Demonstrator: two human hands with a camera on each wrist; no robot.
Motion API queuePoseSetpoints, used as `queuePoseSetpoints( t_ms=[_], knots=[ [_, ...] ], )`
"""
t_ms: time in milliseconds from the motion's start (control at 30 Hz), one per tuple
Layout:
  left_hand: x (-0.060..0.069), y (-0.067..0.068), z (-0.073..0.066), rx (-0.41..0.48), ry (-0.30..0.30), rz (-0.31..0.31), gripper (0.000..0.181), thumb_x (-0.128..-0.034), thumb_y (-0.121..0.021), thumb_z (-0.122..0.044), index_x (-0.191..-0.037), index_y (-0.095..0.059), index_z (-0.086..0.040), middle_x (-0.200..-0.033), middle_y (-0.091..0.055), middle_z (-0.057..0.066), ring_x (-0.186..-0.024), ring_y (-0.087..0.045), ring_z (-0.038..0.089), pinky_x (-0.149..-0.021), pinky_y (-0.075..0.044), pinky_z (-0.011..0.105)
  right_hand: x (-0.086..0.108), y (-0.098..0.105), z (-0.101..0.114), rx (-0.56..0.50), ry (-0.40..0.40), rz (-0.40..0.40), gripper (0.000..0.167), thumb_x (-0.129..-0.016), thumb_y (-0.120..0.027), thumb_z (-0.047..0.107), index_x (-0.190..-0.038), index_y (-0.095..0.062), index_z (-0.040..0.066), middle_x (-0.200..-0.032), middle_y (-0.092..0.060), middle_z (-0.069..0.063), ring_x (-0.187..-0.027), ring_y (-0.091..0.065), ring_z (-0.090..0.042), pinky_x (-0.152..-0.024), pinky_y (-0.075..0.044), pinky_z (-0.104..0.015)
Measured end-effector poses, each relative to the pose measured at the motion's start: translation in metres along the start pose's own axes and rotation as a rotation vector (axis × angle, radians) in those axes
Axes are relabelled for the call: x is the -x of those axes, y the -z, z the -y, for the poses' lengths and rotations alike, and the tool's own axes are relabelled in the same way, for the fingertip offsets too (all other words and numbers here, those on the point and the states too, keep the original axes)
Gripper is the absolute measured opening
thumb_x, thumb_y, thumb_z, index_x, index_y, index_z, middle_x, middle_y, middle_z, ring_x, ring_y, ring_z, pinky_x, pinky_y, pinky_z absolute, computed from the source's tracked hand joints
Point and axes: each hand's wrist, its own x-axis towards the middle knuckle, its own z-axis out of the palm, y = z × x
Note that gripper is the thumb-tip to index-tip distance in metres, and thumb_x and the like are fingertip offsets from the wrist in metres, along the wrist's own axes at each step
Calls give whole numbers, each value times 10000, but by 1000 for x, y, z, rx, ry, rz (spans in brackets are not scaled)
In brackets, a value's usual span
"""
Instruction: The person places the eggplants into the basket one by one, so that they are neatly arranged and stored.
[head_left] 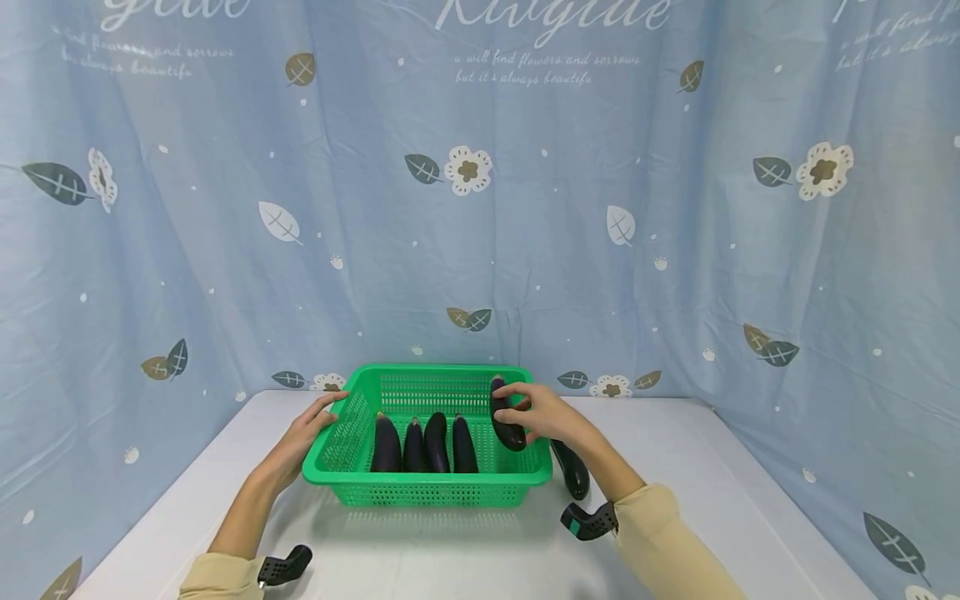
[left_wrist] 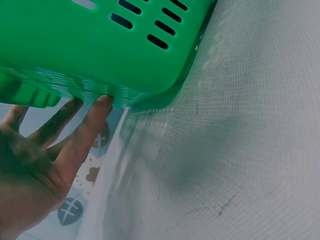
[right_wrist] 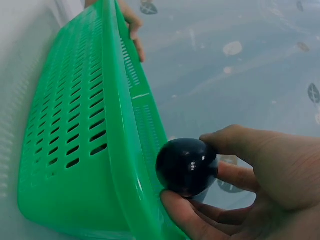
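A green plastic basket with slotted walls stands on the white table, several dark purple eggplants lying side by side inside. My left hand is at the basket's left rim. In the left wrist view its fingers are spread and fairly straight, touching the green wall. Over the basket's right end, my right hand grips another eggplant between thumb and fingers. The right wrist view shows that eggplant's glossy rounded end close beside the rim. A further eggplant lies outside the basket, partly hidden by my right forearm.
A blue curtain printed with leaves and flowers hangs behind the table and along both sides. The white table extends in front of the basket and to its right. Each of my wrists carries a small black camera mount.
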Motion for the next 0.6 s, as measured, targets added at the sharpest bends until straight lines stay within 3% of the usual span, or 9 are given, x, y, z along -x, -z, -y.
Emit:
queuePoseSetpoints(
  t_ms=[333, 600],
  knots=[
    [-1, 1, 0, -1, 0, 1, 491, -1074, -351, -333, -1548, -270, -232, -1638, -104, 164, -1374, -378, 407, -884, -494, 295, -15, -11, 2, -8, -23, 56, 436, -939, -675, 244, -1350, -592, 126, -1069, -699, -131, -813, -675, -164, -545, -569, -360],
    [-2, 1, 1, -2, 8, -6, 487, -1073, -354, -329, -1545, -275, -237, -1634, -117, 166, -1324, -426, 364, -853, -509, 290, -24, -18, -1, -14, -63, 101, 417, -939, -671, 223, -1338, -601, 120, -1227, -634, -184, -837, -675, -196, -590, -587, -404]
  ],
)
